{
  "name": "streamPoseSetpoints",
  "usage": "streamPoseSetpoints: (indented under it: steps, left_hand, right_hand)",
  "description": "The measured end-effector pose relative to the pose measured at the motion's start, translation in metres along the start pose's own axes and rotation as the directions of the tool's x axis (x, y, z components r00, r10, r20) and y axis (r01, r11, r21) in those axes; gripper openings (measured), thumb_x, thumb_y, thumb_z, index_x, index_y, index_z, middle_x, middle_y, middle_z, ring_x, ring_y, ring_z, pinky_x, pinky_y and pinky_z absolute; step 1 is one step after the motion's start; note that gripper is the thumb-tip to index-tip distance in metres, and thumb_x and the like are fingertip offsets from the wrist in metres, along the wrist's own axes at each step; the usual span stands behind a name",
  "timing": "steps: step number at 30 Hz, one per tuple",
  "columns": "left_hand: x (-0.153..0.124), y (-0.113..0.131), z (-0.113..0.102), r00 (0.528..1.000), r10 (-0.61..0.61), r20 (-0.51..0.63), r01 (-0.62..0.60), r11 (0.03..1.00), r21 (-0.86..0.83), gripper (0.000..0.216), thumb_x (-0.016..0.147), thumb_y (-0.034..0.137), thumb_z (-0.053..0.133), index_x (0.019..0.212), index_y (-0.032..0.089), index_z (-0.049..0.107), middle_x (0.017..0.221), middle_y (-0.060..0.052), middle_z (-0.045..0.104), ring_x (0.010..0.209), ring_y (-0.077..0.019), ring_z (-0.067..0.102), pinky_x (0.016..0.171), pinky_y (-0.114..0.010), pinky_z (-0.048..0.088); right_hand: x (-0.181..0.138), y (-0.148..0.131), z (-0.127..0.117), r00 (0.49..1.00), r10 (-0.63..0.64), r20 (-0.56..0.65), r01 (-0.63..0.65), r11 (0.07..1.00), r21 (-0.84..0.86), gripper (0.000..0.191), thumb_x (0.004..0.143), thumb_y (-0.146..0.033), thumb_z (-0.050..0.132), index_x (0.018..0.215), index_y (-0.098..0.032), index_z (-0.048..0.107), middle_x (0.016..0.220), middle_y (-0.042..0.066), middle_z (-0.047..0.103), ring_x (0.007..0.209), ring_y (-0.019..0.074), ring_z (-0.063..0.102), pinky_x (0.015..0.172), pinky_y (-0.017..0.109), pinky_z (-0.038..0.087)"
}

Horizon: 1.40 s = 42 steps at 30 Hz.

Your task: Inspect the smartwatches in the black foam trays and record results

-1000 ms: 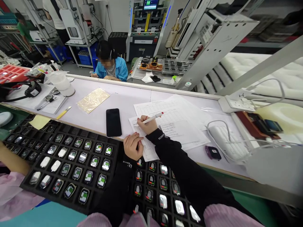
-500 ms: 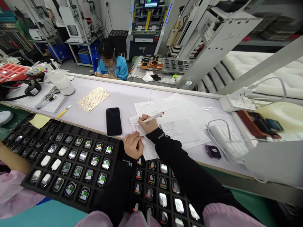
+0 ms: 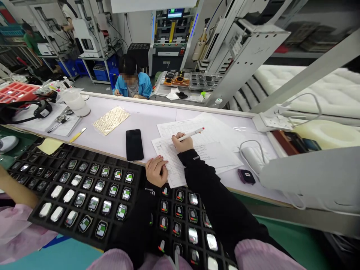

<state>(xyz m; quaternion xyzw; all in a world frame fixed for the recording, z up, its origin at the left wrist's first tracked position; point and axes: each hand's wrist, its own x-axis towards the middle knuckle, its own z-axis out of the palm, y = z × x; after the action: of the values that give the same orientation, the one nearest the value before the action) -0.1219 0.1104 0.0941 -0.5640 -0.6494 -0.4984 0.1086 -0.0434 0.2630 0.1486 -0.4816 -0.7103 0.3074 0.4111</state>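
A white pen (image 3: pixel 194 133) with a red end is pinched in my right hand (image 3: pixel 182 143), which rests on a printed form (image 3: pixel 164 148) with a grid and handwriting. I cannot see the pen's tip behind my fingers. My left hand (image 3: pixel 156 171) lies at the form's lower left edge, fingers loosely bent and touching the paper, nothing held. Left of the form is a black phone (image 3: pixel 134 145), lying flat. Below my arms, a black tray (image 3: pixel 187 215) carries several lit smartwatches (image 3: pixel 179 211); another black tray (image 3: pixel 112 204) of watches sits to the left.
Another person's arm (image 3: pixel 17 187) reaches in at the left. A yellow cutter knife (image 3: pixel 78 135), a sheet of small stickers (image 3: pixel 111 120) and a plastic cup (image 3: pixel 76 103) are on the bench. At right are a dark watch-like device (image 3: pixel 246 176) and a power strip (image 3: pixel 274 122). A person in blue (image 3: pixel 144 84) sits opposite.
My right hand and pen have shifted slightly right along the form. My left hand stays at the paper's edge. The whole view has shifted a little.
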Motion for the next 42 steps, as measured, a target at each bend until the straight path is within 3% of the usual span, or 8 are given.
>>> streamPoseSetpoints:
  steps: [4,16,26,28,31,35,38,42]
  left_hand:
    - [0.002,0.002,-0.003,1.000,0.031,-0.004,-0.031,0.999,0.020,0.022,0.081,0.016,0.048,0.090,0.021,0.067,0.099,-0.004,0.069,0.102,-0.0179,0.063,0.094,-0.036,0.041]
    - [0.002,0.000,0.000,0.995,0.072,-0.070,-0.072,0.997,-0.006,0.021,0.079,0.013,0.050,0.090,0.021,0.066,0.098,-0.003,0.069,0.100,-0.0171,0.063,0.092,-0.035,0.040]
    - [0.001,-0.004,0.005,0.990,0.096,-0.106,-0.098,0.995,-0.012,0.021,0.078,0.012,0.051,0.091,0.021,0.066,0.099,-0.002,0.069,0.100,-0.0171,0.063,0.092,-0.034,0.039]
    - [0.000,-0.004,0.005,0.990,0.096,-0.106,-0.098,0.995,-0.009,0.021,0.078,0.012,0.051,0.091,0.021,0.066,0.099,-0.003,0.069,0.100,-0.0173,0.063,0.092,-0.034,0.039]
    - [0.000,-0.004,0.006,0.988,0.099,-0.117,-0.101,0.995,-0.006,0.021,0.078,0.012,0.051,0.091,0.021,0.066,0.099,-0.003,0.069,0.099,-0.0172,0.063,0.092,-0.034,0.039]
    - [0.001,-0.003,0.006,0.986,0.105,-0.128,-0.107,0.994,-0.009,0.021,0.078,0.011,0.052,0.091,0.021,0.066,0.098,-0.002,0.070,0.099,-0.0171,0.064,0.092,-0.034,0.039]
    - [0.001,-0.003,0.006,0.987,0.101,-0.123,-0.103,0.995,-0.006,0.021,0.078,0.012,0.052,0.090,0.021,0.066,0.098,-0.002,0.070,0.099,-0.0172,0.064,0.092,-0.034,0.039]
    - [0.000,-0.004,0.006,0.989,0.094,-0.115,-0.094,0.996,0.001,0.021,0.079,0.012,0.051,0.091,0.021,0.066,0.099,-0.003,0.069,0.100,-0.0172,0.063,0.093,-0.034,0.039]
  right_hand:
    - [-0.001,0.000,-0.003,0.996,-0.009,0.092,0.005,0.999,0.046,0.035,0.075,-0.034,0.052,0.048,-0.021,0.034,0.043,-0.004,0.037,0.048,0.0126,0.038,0.054,0.026,0.035]
    - [-0.002,0.005,0.000,0.991,-0.075,0.109,0.061,0.991,0.123,0.038,0.077,-0.035,0.054,0.049,-0.021,0.033,0.043,-0.004,0.036,0.046,0.0109,0.035,0.051,0.025,0.033]
    - [-0.001,0.006,0.000,0.957,-0.139,0.254,0.112,0.987,0.116,0.038,0.079,-0.042,0.052,0.052,-0.020,0.036,0.045,-0.003,0.041,0.047,0.0114,0.040,0.051,0.024,0.035]
    - [-0.001,0.006,0.001,0.971,-0.132,0.201,0.118,0.990,0.080,0.038,0.078,-0.042,0.051,0.051,-0.021,0.035,0.045,-0.004,0.039,0.047,0.0115,0.039,0.052,0.024,0.035]
    - [-0.001,0.006,0.002,0.996,-0.092,-0.010,0.091,0.996,-0.013,0.037,0.076,-0.040,0.049,0.050,-0.021,0.031,0.045,-0.004,0.034,0.047,0.0116,0.036,0.053,0.025,0.034]
    - [-0.002,0.001,-0.001,0.982,-0.040,-0.186,0.027,0.997,-0.068,0.035,0.076,-0.035,0.049,0.052,-0.021,0.028,0.047,-0.004,0.032,0.049,0.0120,0.036,0.056,0.025,0.034]
    - [-0.005,-0.004,-0.003,0.991,-0.037,-0.127,0.033,0.999,-0.033,0.037,0.076,-0.034,0.051,0.051,-0.021,0.029,0.047,-0.004,0.032,0.049,0.0118,0.036,0.055,0.025,0.034]
    - [-0.009,-0.007,-0.001,0.991,-0.066,0.120,0.054,0.993,0.100,0.040,0.077,-0.042,0.055,0.050,-0.021,0.035,0.044,-0.004,0.038,0.046,0.0111,0.037,0.050,0.025,0.034]
